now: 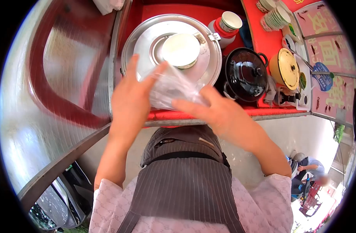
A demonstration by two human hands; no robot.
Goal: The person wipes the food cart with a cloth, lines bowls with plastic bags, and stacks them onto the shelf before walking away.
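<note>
A clear plastic bag (174, 89) stretches between my two hands, over the near edge of the round metal tray. My left hand (133, 91) is at the bag's left side, thumb and fingers apart, with the bag against the thumb. At its right side my right hand (215, 110) pinches the plastic between thumb and fingers. Just beyond the bag, a white bowl (181, 50) sits on the round metal tray (137, 40). Both hands are slightly blurred.
A black lidded pot (246, 73) stands right of the tray, beside a yellow lidded pot (285, 69). Stacked paper cups (276, 19) and a red-and-white container (224, 39) are farther back. The metal counter edge (209, 120) runs in front. A person (312, 167) is at lower right.
</note>
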